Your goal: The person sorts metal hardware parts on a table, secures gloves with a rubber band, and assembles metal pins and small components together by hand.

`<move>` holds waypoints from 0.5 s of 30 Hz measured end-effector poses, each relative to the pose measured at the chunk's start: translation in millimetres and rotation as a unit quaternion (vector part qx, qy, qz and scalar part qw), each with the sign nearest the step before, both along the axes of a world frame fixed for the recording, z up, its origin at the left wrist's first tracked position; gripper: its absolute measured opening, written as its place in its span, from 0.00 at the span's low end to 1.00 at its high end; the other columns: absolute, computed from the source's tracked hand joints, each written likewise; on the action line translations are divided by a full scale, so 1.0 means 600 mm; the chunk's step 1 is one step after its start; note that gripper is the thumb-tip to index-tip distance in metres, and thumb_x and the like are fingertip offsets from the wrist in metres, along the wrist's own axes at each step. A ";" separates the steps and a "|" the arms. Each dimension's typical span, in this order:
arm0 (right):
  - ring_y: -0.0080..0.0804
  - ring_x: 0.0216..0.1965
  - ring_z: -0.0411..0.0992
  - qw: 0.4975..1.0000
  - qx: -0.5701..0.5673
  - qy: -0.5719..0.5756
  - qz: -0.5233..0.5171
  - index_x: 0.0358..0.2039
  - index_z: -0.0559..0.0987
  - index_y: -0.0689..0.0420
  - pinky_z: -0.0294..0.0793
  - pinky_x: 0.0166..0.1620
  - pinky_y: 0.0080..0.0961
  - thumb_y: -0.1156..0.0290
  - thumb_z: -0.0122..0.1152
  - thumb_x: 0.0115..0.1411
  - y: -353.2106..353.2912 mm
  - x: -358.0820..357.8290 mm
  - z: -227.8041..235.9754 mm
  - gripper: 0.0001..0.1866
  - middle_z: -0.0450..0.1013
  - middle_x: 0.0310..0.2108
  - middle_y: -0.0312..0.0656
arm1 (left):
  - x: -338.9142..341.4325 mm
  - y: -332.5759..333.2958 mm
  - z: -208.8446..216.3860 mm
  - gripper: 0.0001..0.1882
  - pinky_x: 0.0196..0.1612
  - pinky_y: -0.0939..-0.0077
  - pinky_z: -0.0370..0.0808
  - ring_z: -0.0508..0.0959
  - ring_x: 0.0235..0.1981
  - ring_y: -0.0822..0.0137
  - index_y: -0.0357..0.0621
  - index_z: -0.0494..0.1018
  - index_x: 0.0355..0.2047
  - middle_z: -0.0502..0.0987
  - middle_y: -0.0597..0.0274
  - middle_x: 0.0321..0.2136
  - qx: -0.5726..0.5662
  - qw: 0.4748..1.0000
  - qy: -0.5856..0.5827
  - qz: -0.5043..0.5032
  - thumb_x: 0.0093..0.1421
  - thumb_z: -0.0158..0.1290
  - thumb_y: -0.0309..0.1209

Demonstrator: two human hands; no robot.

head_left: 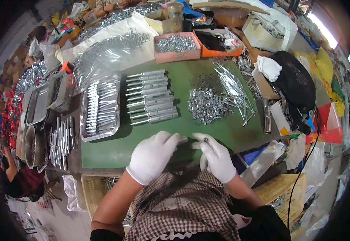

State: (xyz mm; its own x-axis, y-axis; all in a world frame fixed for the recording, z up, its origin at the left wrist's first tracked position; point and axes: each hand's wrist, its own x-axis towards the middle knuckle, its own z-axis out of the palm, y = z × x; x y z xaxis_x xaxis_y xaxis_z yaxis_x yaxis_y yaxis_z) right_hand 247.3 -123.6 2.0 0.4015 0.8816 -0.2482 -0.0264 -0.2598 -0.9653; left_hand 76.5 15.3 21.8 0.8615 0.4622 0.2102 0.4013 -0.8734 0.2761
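Note:
Both my hands wear white gloves and are close together over the near edge of a green work mat point(106, 154). My left hand point(152, 154) has its fingers drawn together; what they hold, if anything, is hidden. In the fingertips of my right hand point(218, 160) is a small metal part point(206, 140). Beyond them lies a row of metal rods with thick sleeves point(152, 98). To its right are a heap of small shiny metal pieces point(207, 106), a patch of thin dark bits point(205, 82) and long thin rods point(235, 90).
A metal tray point(117, 124) of rods stands left of the row, with loose metal tubes point(62, 140) farther left. A pink box point(177, 56) of small parts and an orange box point(233, 52) border the mat's far side. Yellow crates point(295, 184) flank my lap.

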 end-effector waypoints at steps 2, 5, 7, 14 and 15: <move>0.17 0.16 0.67 0.998 0.010 0.052 0.019 0.57 0.72 0.65 0.63 0.20 0.16 0.64 0.41 0.74 0.011 0.001 -0.002 0.21 0.75 0.30 0.38 | 0.015 -0.020 0.020 0.20 0.32 0.66 0.76 0.80 0.32 0.57 0.47 0.74 0.47 0.74 0.60 0.33 0.072 0.996 0.004 -0.055 0.54 0.63 0.34; 0.16 0.15 0.62 0.996 0.030 0.075 0.022 0.55 0.75 0.64 0.62 0.20 0.17 0.67 0.42 0.72 0.011 0.006 -0.001 0.19 0.72 0.26 0.36 | 0.004 -0.017 0.024 0.20 0.31 0.66 0.76 0.79 0.30 0.59 0.48 0.75 0.46 0.75 0.62 0.31 0.055 0.996 -0.028 -0.059 0.54 0.63 0.35; 0.16 0.15 0.62 0.997 0.044 0.063 0.029 0.54 0.76 0.63 0.62 0.21 0.16 0.68 0.42 0.71 0.012 0.007 0.001 0.19 0.73 0.26 0.36 | -0.008 -0.012 0.012 0.19 0.31 0.66 0.76 0.79 0.30 0.60 0.47 0.75 0.47 0.75 0.62 0.30 0.037 0.996 -0.055 -0.064 0.55 0.62 0.35; 0.20 0.28 0.73 0.996 -0.008 -0.082 0.042 0.42 0.79 0.62 0.73 0.36 0.22 0.69 0.58 0.66 0.012 -0.001 -0.007 0.10 0.77 0.28 0.38 | -0.013 -0.025 0.013 0.21 0.28 0.67 0.76 0.79 0.26 0.62 0.55 0.77 0.51 0.75 0.64 0.27 -0.008 0.998 -0.055 -0.028 0.56 0.62 0.35; 0.22 0.30 0.74 0.995 -0.024 -0.084 0.041 0.41 0.78 0.62 0.74 0.39 0.24 0.69 0.59 0.65 0.011 -0.001 -0.006 0.09 0.77 0.29 0.39 | -0.015 -0.026 0.013 0.21 0.27 0.67 0.76 0.79 0.25 0.62 0.58 0.77 0.52 0.75 0.65 0.26 -0.013 0.999 -0.032 -0.030 0.56 0.62 0.34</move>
State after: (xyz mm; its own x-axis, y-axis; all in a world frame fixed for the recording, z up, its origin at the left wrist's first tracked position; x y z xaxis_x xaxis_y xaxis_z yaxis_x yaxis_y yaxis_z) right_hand 247.0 -117.1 -1.5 0.3679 0.9018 -0.2267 0.1572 -0.3006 -0.9407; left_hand 67.5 -0.4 29.5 0.8729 0.4169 0.2535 0.3301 -0.8872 0.3223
